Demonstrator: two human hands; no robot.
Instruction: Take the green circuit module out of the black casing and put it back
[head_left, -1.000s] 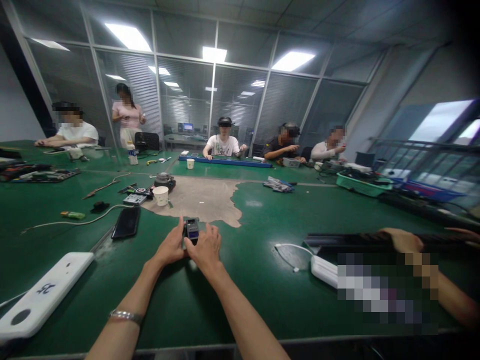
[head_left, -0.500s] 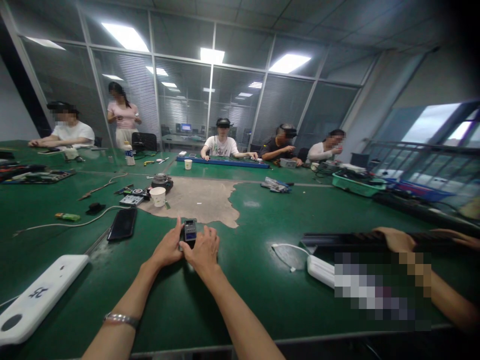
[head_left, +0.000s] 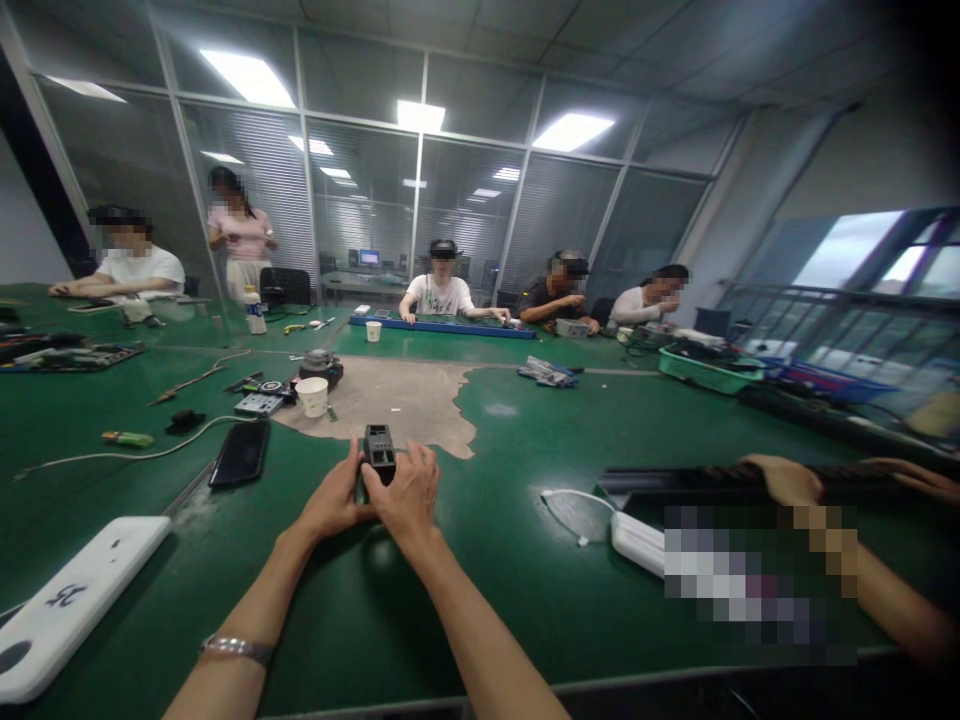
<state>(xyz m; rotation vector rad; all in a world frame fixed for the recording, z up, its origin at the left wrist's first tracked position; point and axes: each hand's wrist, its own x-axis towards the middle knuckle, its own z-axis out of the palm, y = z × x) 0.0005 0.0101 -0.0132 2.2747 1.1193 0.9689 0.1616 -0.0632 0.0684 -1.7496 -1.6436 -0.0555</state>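
A small dark box-shaped device (head_left: 380, 447) with square openings in its visible face sits between my two hands, tilted a little above the green table. My left hand (head_left: 334, 500) closes on its left side, the thumb pointing up along it. Around the right side and near end wraps my right hand (head_left: 406, 496), with its thumb against the near edge. The underside and several of my fingertips are hidden. Just beyond lies a brown worn patch (head_left: 405, 400) of the tabletop, with a paper cup (head_left: 312, 397) at its left.
Left of my hands lie a black phone (head_left: 239, 453) and a white numbered bar (head_left: 82, 610). At right, a co-worker's hand (head_left: 787, 482) rests on a long black part (head_left: 675, 482) beside a white power strip (head_left: 636, 543). Grey gloves (head_left: 547, 371) lie farther back. Several people sit around.
My hands have tipped the device, so its face with the square openings shows more and the bluish window no longer shows. The whole view has shifted slightly.
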